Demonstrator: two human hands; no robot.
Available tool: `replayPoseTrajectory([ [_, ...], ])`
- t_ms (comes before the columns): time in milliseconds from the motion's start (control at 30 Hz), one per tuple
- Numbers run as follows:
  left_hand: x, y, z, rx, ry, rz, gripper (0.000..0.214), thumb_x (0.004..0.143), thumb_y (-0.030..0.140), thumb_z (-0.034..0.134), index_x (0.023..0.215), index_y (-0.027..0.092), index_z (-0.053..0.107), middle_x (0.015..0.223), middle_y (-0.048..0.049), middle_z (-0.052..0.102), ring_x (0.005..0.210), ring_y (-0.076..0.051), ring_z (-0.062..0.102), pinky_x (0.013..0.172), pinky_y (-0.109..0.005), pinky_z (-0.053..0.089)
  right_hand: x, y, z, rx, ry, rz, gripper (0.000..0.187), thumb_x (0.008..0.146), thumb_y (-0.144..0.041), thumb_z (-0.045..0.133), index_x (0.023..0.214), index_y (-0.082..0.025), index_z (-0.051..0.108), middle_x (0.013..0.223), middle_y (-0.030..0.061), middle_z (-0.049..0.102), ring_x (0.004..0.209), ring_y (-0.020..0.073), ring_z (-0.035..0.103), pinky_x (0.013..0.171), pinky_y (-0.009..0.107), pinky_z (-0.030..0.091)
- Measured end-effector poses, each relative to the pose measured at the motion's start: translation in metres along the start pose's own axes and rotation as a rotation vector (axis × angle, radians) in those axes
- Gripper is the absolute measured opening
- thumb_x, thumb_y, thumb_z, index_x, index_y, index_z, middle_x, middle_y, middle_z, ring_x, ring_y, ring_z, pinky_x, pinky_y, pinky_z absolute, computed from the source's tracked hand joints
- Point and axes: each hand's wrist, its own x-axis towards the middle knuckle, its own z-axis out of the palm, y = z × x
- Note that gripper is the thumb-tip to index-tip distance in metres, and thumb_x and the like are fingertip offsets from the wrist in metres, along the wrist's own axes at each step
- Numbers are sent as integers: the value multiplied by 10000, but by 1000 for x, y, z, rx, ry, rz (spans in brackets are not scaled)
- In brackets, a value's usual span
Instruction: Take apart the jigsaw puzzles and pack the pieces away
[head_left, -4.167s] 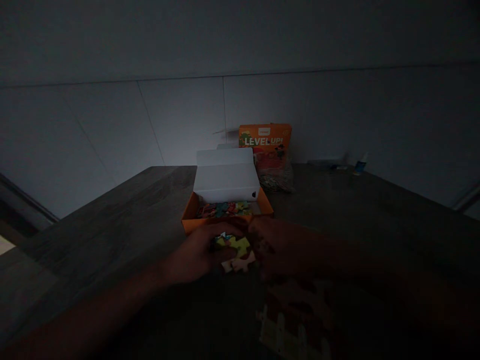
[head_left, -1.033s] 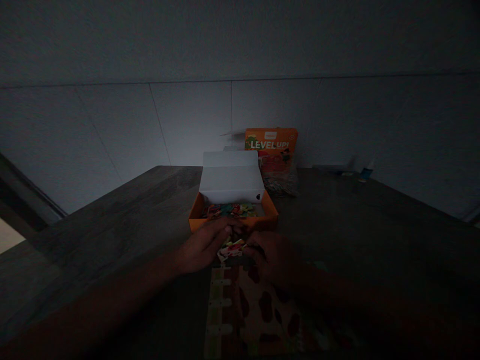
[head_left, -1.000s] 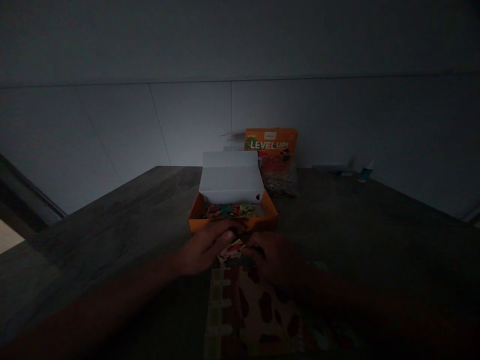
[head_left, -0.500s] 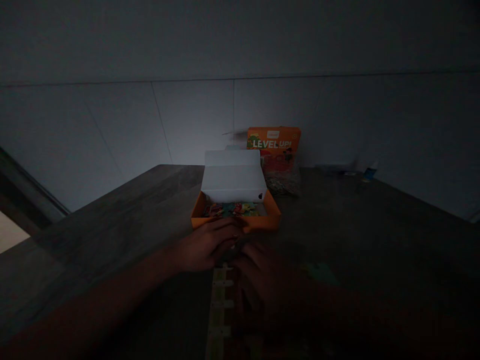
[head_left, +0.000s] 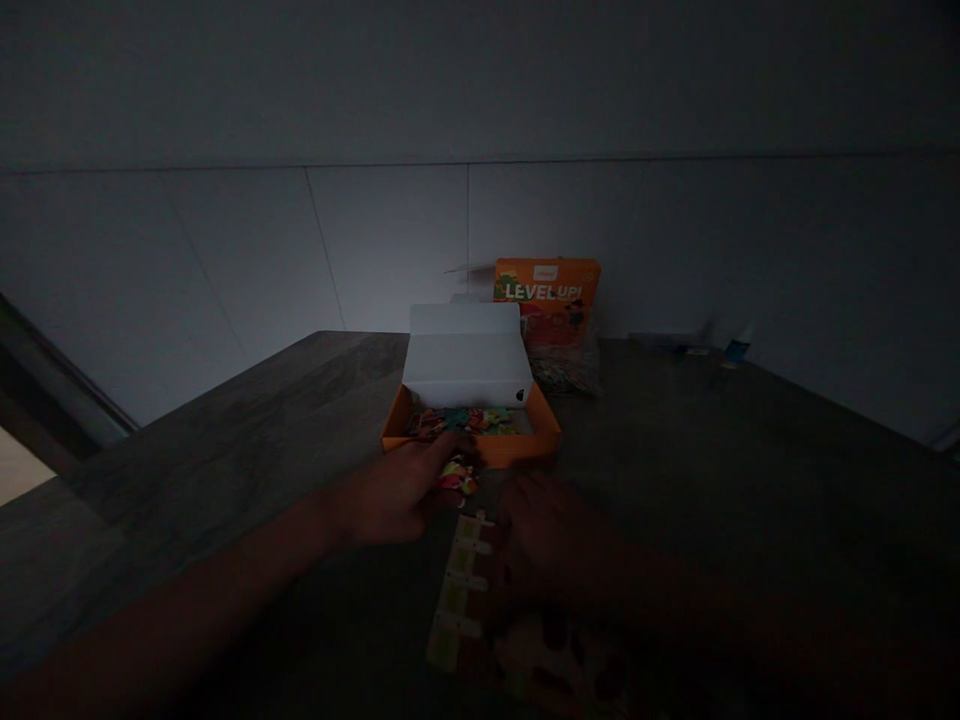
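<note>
The scene is very dark. My left hand (head_left: 397, 490) is closed on a small colourful puzzle piece (head_left: 456, 475), just in front of an open orange box (head_left: 517, 450) with loose puzzle pieces (head_left: 465, 420) inside and a white lid flap raised. My right hand (head_left: 551, 545) lies on the top edge of a joined puzzle section (head_left: 480, 600) with brown patches and a pale notched border. Its fingers are too dark to read.
A dark wooden table (head_left: 262, 420) holds everything. An orange box lid (head_left: 546, 290) marked LEVEL UP leans against the tiled wall, with a clear bag of pieces (head_left: 559, 365) before it. A small bottle (head_left: 737, 347) stands at the back right.
My left hand has lifted a colourful piece off the section's top edge toward the box. The joined section has turned and shifted right under my right hand.
</note>
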Motion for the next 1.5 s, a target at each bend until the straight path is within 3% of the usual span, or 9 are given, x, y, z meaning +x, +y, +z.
replayPoseTrajectory([
  [133, -2, 11, -6, -336, -131, -67, 219, 885, 240, 559, 1092, 176, 527, 969, -59, 663, 813, -206, 661, 651, -301, 553, 2, 1, -1, 27, -16, 23, 739, 542, -815, 697, 842, -151, 573, 863, 132, 633, 772, 282, 594, 671, 383, 451],
  [200, -3, 18, -7, -356, -202, -15, 204, 867, 229, 580, 1061, 176, 543, 1007, -64, 658, 860, -214, 659, 693, -311, 560, 2, 0, -2, 42, -37, 42, 755, 506, -809, 722, 841, -150, 569, 857, 122, 631, 773, 281, 600, 669, 377, 453],
  [300, -4, 25, -6, -261, -218, 81, 319, 796, 126, 626, 1103, 187, 564, 1138, -81, 631, 1027, -240, 633, 860, -347, 540, 2, -3, -7, 67, -53, 62, 733, 492, -741, 788, 854, -139, 576, 862, 117, 639, 789, 285, 620, 678, 367, 453],
  [433, -3, 28, -3, -272, -209, 102, 377, 778, 95, 640, 1136, 199, 579, 1154, -68, 640, 1026, -227, 638, 845, -327, 545, 2, -6, -12, 62, -93, 94, 675, 531, -652, 830, 880, -128, 586, 897, 135, 658, 821, 294, 639, 680, 360, 454],
  [700, -3, 22, 2, -339, -167, 61, 388, 752, 155, 718, 1119, 213, 609, 1124, -48, 614, 1000, -215, 619, 839, -329, 547, 5, -6, -12, 85, -162, 114, 761, 504, -670, 826, 985, -130, 588, 988, 151, 668, 883, 303, 642, 753, 383, 468],
  [967, -2, 23, 2, -423, -129, -11, 241, 774, 171, 687, 989, 170, 579, 1000, -49, 611, 915, -204, 611, 767, -326, 535, 2, 4, 0, 245, -58, 50, 698, 559, -655, 815, 1006, -158, 614, 1001, 97, 662, 904, 270, 622, 747, 357, 452],
  [1133, 2, 17, 9, -606, -39, -105, 256, 782, 213, 695, 990, 167, 554, 961, -39, 622, 879, -190, 609, 754, -320, 526, 6, 13, 0, 287, 50, 130, 557, 596, -533, 857, 901, -166, 569, 926, 57, 636, 820, 207, 594, 636, 272, 395],
  [1267, 3, 9, 14, -663, 44, -157, 271, 767, 242, 723, 973, 169, 561, 943, -25, 637, 863, -179, 610, 753, -310, 522, 7, 14, -5, 438, 46, 186, 409, 687, -399, 834, 867, -177, 541, 807, 0, 636, 716, 152, 593, 584, 232, 360],
  [1500, 1, 10, 11, -641, 159, -127, 269, 770, 259, 734, 974, 157, 591, 934, -27, 627, 836, -171, 597, 734, -301, 511, 4, 17, 5, 553, 184, 150, 259, 795, -301, 726, 940, -199, 536, 752, -19, 630, 630, 125, 574, 560, 221, 360],
])
